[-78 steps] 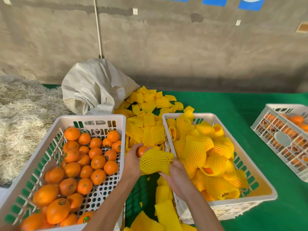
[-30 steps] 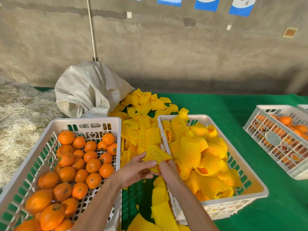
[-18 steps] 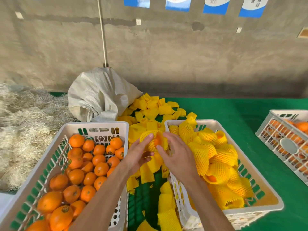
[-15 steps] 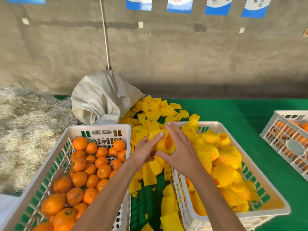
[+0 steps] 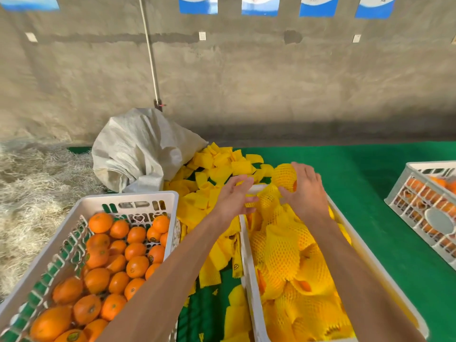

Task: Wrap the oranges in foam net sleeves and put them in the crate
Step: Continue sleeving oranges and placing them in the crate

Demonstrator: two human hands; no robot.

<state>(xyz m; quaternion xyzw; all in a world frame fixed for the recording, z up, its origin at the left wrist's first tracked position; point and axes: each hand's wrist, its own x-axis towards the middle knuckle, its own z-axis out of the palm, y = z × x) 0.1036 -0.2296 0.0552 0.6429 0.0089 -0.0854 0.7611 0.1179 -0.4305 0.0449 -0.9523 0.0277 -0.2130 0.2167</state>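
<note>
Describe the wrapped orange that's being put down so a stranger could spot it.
Start at the white crate full of yellow-netted fruit. At its far end, the right hand cups one wrapped orange. It is the only one raised above the pile.

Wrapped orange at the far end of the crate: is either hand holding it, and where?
The right hand holds the wrapped orange by its right side, fingers over the top. The left hand is open and holds nothing.
</note>
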